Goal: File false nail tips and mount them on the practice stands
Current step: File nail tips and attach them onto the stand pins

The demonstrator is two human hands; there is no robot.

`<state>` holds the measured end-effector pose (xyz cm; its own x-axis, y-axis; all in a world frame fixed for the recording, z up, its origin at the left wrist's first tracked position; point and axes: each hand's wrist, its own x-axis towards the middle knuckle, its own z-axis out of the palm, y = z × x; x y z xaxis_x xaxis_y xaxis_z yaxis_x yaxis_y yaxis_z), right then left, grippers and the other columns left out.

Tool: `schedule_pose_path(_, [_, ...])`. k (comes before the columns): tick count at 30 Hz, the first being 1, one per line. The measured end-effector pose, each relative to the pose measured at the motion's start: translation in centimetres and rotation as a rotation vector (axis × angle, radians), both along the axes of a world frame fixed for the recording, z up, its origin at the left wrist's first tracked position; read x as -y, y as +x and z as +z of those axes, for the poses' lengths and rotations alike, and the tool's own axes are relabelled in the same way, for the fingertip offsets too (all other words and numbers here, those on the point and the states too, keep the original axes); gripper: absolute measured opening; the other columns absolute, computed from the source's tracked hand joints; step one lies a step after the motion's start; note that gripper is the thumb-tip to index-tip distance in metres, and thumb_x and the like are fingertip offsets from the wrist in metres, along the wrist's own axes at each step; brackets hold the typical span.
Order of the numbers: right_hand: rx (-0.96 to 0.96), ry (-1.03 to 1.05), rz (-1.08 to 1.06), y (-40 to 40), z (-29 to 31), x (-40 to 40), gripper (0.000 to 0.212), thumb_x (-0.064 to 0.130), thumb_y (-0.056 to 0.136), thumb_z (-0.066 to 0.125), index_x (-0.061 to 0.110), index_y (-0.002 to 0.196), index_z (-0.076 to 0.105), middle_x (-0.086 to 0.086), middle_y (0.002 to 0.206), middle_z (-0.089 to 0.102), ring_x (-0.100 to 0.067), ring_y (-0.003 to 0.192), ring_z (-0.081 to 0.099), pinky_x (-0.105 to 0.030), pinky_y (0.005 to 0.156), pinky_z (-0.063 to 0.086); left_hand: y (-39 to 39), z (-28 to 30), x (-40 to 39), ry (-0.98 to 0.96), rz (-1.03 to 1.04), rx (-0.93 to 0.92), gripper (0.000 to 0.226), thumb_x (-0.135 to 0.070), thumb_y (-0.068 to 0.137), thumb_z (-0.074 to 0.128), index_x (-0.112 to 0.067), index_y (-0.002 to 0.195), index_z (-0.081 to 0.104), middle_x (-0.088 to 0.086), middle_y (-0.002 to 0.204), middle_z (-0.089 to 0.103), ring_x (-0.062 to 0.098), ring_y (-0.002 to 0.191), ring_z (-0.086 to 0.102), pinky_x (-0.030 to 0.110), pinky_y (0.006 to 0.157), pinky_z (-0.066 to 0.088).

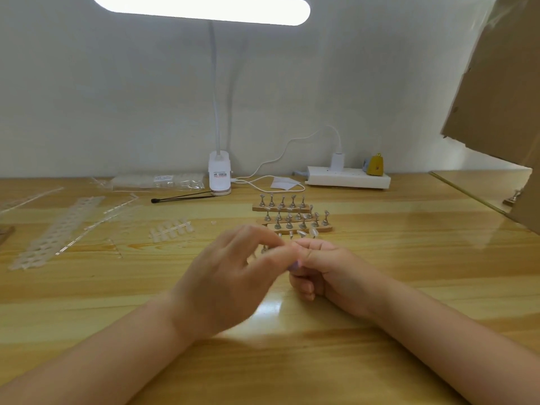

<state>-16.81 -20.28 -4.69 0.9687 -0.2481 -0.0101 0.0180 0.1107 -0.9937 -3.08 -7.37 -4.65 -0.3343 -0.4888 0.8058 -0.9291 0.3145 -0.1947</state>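
On the left of the wooden surface (87,287) lie emptied plastic strips (62,226), and nearer the middle a short strip of unused nail tips (172,228). The left hand (230,276) hovers over the middle, its fingers (263,233) loosely spread, with thumb and forefinger meeting the right hand. The right hand (327,273) is curled, its fingers pinched together on something small between the two hands. It is probably a nail tip, too hidden and blurred to tell. Just behind stand the practice stands (292,214) in rows, the nearest with two tips (306,232) already on. To do this well, keep the tip pinched by its edges, steady both wrists on the surface, and seat it squarely on a bare post.
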Motion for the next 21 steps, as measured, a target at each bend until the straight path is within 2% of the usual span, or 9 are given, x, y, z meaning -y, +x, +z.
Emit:
schedule_pose_path(3, [-0.004,-0.016,0.018,0.0,0.0,0.1,0.019,0.027,0.090,0.054,0.015,0.076,0.060,0.004,0.057,0.045,-0.010,0.050,0.040,-0.022,0.050,0.035,-0.9,-0.6,0.4,0.009,-0.001,0.077,0.029,-0.002,0.087,0.060,-0.018,0.109,0.052,0.005,0.101,0.052,0.020,0.082,0.057,0.027,0.080,0.047])
schedule_pose_path(6, [-0.005,0.064,-0.017,0.2,-0.2,0.3,0.020,0.029,0.088,0.054,0.013,0.076,0.050,0.004,0.057,0.036,-0.010,0.049,0.039,-0.020,0.048,0.037,0.5,-0.3,0.3,0.059,0.157,0.006,0.047,0.004,0.074,0.075,-0.018,0.106,0.049,0.010,0.089,0.062,0.023,0.074,0.057,0.033,0.070,0.052])
schedule_pose_path(8, [0.001,0.059,-0.019,0.3,-0.3,0.3,0.020,0.027,0.091,0.051,0.011,0.079,0.051,0.005,0.057,0.036,-0.010,0.049,0.040,-0.020,0.048,0.037,0.6,-0.1,0.2,0.041,0.132,-0.010,0.044,0.002,0.076,0.075,-0.017,0.107,0.049,0.012,0.087,0.064,0.025,0.072,0.060,0.038,0.066,0.054])
schedule_pose_path(10, [0.002,0.027,-0.013,0.3,-0.4,0.2,0.016,0.020,0.095,0.050,0.010,0.084,0.056,0.005,0.057,0.043,-0.009,0.049,0.041,-0.020,0.048,0.038,-0.3,-0.2,0.3,0.008,0.050,0.045,0.030,-0.002,0.087,0.063,-0.017,0.110,0.051,0.008,0.096,0.060,0.022,0.078,0.059,0.033,0.073,0.052])
schedule_pose_path(12, [-0.004,0.003,-0.010,0.2,-0.2,0.1,0.020,0.017,0.096,0.051,0.016,0.081,0.063,0.003,0.060,0.045,-0.009,0.050,0.041,-0.021,0.048,0.038,-1.0,-0.5,0.4,0.026,0.049,0.105,0.021,-0.006,0.095,0.048,-0.018,0.112,0.051,0.005,0.101,0.053,0.021,0.082,0.058,0.031,0.075,0.050])
schedule_pose_path(15, [-0.013,0.051,-0.060,0.2,0.0,0.0,0.018,0.020,0.094,0.050,0.014,0.079,0.057,0.004,0.057,0.039,-0.010,0.048,0.040,-0.021,0.046,0.038,0.2,-0.3,0.3,0.045,0.165,0.057,0.031,-0.001,0.087,0.059,-0.017,0.112,0.049,0.011,0.092,0.062,0.024,0.077,0.059,0.035,0.070,0.053])
schedule_pose_path(17, [-0.015,0.065,-0.073,0.3,-0.1,0.0,0.019,0.023,0.094,0.049,0.011,0.081,0.051,0.002,0.058,0.035,-0.010,0.047,0.040,-0.021,0.046,0.038,0.6,-0.1,0.2,0.008,0.171,0.027,0.031,-0.001,0.086,0.059,-0.018,0.110,0.050,0.012,0.090,0.064,0.023,0.076,0.059,0.033,0.072,0.051])
schedule_pose_path(21, [-0.018,0.008,-0.041,0.2,0.0,-0.1,0.022,0.022,0.099,0.047,0.010,0.088,0.063,-0.001,0.062,0.042,-0.010,0.049,0.040,-0.021,0.046,0.038,-0.8,-0.7,0.5,-0.019,0.062,0.120,0.025,-0.006,0.095,0.047,-0.021,0.114,0.053,0.003,0.104,0.049,0.019,0.088,0.053,0.028,0.081,0.045])
